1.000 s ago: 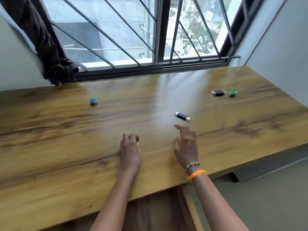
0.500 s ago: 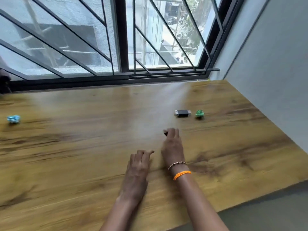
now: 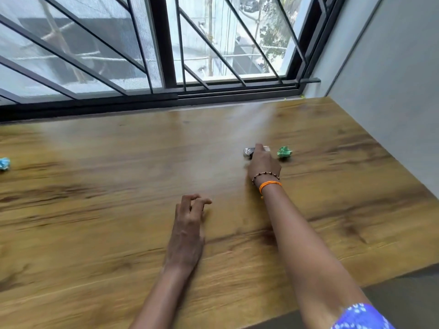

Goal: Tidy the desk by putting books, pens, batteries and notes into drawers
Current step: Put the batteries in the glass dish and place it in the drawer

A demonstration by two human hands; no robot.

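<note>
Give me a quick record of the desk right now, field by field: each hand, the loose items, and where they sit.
right hand: reaching onto the battery, grip unclear
left hand: resting on the desk, fingers loosely curled, holding nothing
green note: crumpled, just right of the battery
blue note: crumpled, at the far left edge of view

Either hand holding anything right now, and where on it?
Left hand holds nothing. Right hand has reached the battery, fingers over its right end; a closed grip cannot be told.
</note>
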